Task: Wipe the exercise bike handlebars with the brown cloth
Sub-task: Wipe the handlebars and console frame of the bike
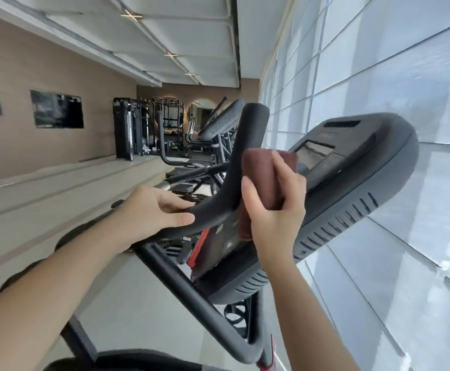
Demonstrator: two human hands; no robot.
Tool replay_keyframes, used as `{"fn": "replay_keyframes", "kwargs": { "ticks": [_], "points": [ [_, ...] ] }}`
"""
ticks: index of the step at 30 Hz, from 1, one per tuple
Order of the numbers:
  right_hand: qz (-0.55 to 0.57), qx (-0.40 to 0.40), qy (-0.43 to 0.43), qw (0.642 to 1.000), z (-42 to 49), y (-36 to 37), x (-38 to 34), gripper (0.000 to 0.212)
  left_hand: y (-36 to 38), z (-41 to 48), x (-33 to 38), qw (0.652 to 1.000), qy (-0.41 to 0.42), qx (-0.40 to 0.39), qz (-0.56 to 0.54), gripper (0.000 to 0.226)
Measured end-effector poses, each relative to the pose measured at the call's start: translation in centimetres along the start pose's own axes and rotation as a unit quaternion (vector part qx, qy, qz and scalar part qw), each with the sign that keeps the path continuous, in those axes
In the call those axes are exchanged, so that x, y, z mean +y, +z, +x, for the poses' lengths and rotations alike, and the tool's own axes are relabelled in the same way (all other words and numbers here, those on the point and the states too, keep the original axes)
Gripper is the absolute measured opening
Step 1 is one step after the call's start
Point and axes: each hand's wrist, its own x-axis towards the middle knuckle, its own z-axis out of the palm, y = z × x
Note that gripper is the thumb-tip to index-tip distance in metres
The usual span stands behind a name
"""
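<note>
The view is strongly tilted. A black curved handlebar (241,145) of the exercise bike rises through the middle of the frame. My left hand (155,210) grips its lower bend, thumb under the bar and fingers over it. My right hand (274,207) holds the folded brown cloth (258,170) and presses it against the right side of the handlebar, just below the upright tip. Part of the cloth hangs down behind my palm. The grey console (352,188) with its screen sits right behind the cloth.
A second black bar (191,293) of the bike frame runs diagonally below my hands. More gym machines (218,124) line up behind. A window wall (405,76) fills the right side, a beige wall with a dark screen (56,109) the left.
</note>
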Motion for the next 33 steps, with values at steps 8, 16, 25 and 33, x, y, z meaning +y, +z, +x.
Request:
{"fn": "replay_keyframes", "kwargs": {
  "ticks": [8, 16, 25, 33],
  "points": [
    [0.087, -0.031, -0.007, 0.996, 2.7, 1.3, 0.6, 0.047, 1.0, -1.1, -0.2, 0.997, -0.008, 0.046, -0.056, 0.028],
    [0.146, -0.027, 0.035, 0.988, 3.0, 0.2, 1.4, 0.047, 1.8, -1.6, 0.1, 0.996, -0.012, 0.084, -0.032, 0.035],
    [0.217, -0.062, 0.072, 0.972, 1.9, 0.6, 3.1, 0.048, 2.1, -1.6, 0.2, 0.99, -0.041, 0.136, -0.026, 0.037],
    [0.292, -0.031, 0.124, 0.948, 5.4, 0.3, 2.9, 0.043, 2.5, -2.3, 0.7, 0.99, -0.032, 0.127, -0.053, 0.034]
  ]
}}
